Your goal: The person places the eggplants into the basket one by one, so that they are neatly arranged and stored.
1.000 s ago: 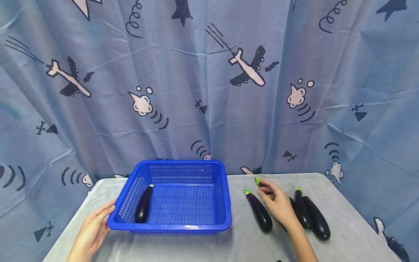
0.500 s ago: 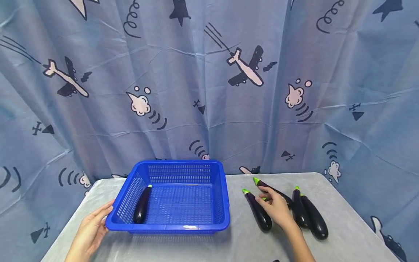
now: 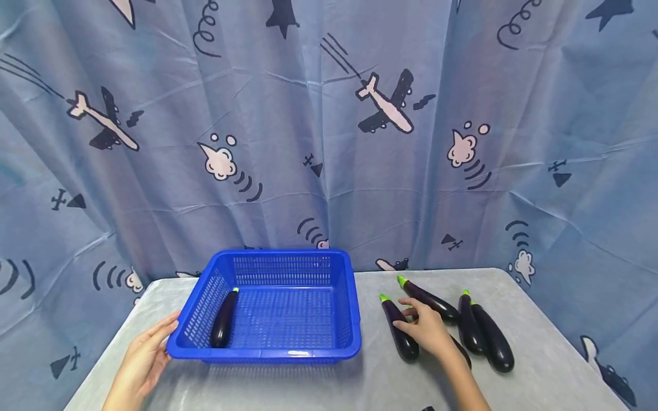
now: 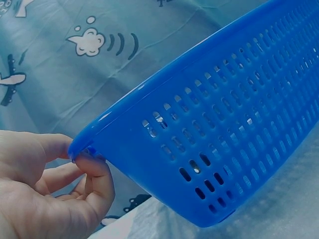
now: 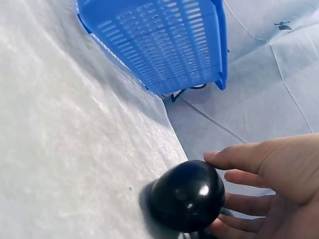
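A blue plastic basket [image 3: 264,357] stands on the table, with one eggplant [image 3: 223,322] lying along its left side. My left hand [image 3: 141,359] pinches the basket's left rim between thumb and fingers, as the left wrist view shows up close. To the right of the basket, my right hand [image 3: 429,328] has its thumb and fingers around a dark eggplant [image 3: 402,338] with a green cap. That eggplant's rounded end [image 5: 187,196] shows in the right wrist view, thumb on one side and fingers on the other; its underside seems to be on or near the table.
Behind my right hand lies another eggplant [image 3: 432,301]. Two more, a shorter eggplant [image 3: 470,328] and a longer eggplant [image 3: 494,342], lie side by side farther right. My right wrist partly covers one eggplant [image 3: 462,350]. A patterned curtain [image 3: 329,142] hangs behind the table [image 3: 380,388].
My right hand has come left and toward me, from over the back eggplants onto the one nearest the basket. That eggplant's thick end has shifted slightly left. My left hand stays on the rim.
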{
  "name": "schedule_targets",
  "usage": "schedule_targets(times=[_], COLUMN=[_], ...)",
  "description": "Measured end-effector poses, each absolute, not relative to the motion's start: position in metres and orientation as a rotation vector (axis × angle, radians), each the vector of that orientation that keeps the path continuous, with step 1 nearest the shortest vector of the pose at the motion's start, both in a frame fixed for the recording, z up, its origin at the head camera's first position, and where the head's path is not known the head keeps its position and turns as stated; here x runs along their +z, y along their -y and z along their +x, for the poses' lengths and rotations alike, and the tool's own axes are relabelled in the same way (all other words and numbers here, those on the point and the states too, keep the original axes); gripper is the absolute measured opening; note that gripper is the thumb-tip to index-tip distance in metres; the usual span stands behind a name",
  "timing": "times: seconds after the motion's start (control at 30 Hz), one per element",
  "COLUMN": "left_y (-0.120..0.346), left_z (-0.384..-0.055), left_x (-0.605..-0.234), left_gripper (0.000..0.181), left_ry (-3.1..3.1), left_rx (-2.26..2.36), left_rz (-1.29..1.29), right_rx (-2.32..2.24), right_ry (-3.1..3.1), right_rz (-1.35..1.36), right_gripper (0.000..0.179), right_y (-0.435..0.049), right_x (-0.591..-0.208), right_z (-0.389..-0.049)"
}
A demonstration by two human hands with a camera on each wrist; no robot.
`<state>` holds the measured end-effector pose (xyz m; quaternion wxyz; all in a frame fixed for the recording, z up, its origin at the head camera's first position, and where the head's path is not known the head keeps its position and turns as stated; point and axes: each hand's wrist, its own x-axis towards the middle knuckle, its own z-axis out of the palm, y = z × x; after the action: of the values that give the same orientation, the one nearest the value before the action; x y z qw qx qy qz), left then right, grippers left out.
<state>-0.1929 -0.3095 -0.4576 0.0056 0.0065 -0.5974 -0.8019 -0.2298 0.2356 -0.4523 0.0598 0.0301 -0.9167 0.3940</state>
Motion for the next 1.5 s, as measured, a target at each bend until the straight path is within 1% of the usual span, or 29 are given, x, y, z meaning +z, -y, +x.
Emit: schedule_targets(times=[0.27, 0.47, 0.57, 1.5], left_y=[0.310, 0.309, 0.309, 0.309], left_z=[-0.193, -0.194, -0.194, -0.195], left_x=[-0.458, -0.458, -0.457, -0.455], left_gripper=[0.044, 0.045, 0.045, 0.044], left_ry=[1.867, 1.845, 1.843, 1.847], left_rx=[-2.510, -2.519, -2.521, -2.533], left_rz=[0.014, -0.011, -0.012, 0.053], right_rx=[1.104, 1.081, 1.069, 1.222], right_ry=[2.856, 2.920, 2.935, 2.788], right_rz=[0.090, 0.047, 0.020, 0.002], right_gripper=[0.048, 0.057, 0.059, 0.054], right_y=[-0.228, -0.223, -0.222, -0.226], right_x=[-0.451, -0.449, -0.449, -0.433], right_z=[-0.229, -0.229, -0.229, -0.224])
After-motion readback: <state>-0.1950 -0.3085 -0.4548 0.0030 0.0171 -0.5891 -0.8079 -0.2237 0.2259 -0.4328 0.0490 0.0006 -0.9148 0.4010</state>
